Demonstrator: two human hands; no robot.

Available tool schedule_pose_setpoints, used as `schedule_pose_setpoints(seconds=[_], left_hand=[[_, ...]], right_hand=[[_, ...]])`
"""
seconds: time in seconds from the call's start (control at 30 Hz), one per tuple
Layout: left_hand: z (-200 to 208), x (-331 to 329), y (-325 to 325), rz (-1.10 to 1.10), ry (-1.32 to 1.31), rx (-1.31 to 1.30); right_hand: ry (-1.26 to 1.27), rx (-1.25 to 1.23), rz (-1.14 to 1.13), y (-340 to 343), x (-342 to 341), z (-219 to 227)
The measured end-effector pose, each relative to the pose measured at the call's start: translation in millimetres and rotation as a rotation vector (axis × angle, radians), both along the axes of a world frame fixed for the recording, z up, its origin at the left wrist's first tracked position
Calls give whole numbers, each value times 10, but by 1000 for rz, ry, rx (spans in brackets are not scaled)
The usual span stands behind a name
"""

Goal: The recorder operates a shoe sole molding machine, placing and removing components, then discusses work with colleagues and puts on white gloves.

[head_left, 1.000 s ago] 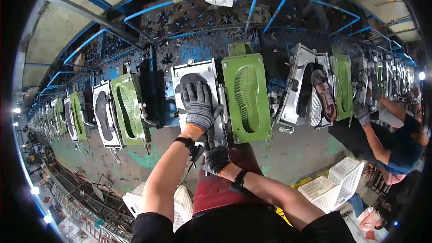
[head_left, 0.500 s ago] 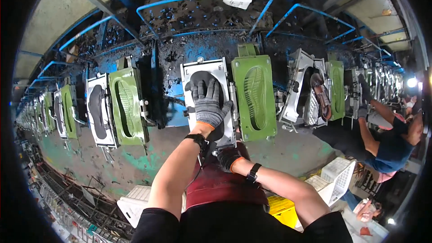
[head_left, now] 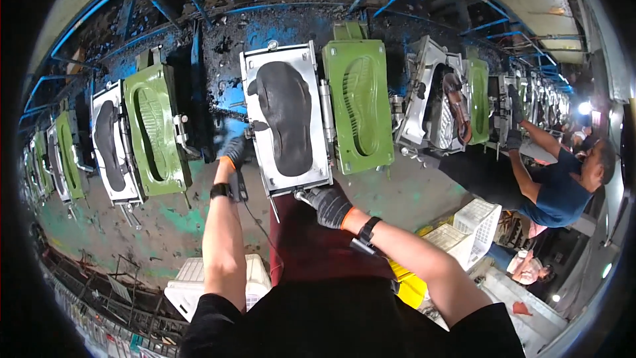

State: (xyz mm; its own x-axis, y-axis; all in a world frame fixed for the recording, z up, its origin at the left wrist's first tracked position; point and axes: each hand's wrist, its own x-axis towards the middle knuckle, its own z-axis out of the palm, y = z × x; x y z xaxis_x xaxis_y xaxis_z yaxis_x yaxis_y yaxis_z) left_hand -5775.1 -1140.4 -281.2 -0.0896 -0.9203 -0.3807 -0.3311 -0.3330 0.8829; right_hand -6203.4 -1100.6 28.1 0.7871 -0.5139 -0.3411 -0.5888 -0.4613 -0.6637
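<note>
The right hand (head_left: 331, 208) is gripping the handle (head_left: 303, 195) at the near edge of the mould (head_left: 302, 56), where the sole (head_left: 286, 119) is lying. By the left edge, the left hand (head_left: 233, 150) is showing no clear grip from here. They're seemingly working the handle, the next move probably calling for steady hold.

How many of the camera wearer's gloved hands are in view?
2: left hand, left of the silver mold holding a dark sole; right hand, at its lower end.
</note>
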Motion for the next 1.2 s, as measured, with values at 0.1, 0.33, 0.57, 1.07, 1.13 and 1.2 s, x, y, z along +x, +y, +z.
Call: schedule_pose_setpoints(seconds=[0.1,0.33,0.57,1.07,1.13,1.2], left_hand=[[1220,-1802,-355,636,139,228],[3162,-2732,-276,-265,-572,-97],[3635,-5776,-881,-735,-284,-523],[3654,-8642,-1235,-595,-6,-175],[3481,-8498,-1312,-431,-107,-308],[3398,-8433,-1624,47,367,-180]], right_hand=[[59,-165,-77,-23,-698,-440],[104,542,-151,-547,-1301,345],[-89,-239,-1146,-587,-3866,534],[111,75,-1324,-1467,-6177,-249],[103,-5,-1262,-1587,-6048,-17],[-33,-255,-1248,-1719,-6169,181]])
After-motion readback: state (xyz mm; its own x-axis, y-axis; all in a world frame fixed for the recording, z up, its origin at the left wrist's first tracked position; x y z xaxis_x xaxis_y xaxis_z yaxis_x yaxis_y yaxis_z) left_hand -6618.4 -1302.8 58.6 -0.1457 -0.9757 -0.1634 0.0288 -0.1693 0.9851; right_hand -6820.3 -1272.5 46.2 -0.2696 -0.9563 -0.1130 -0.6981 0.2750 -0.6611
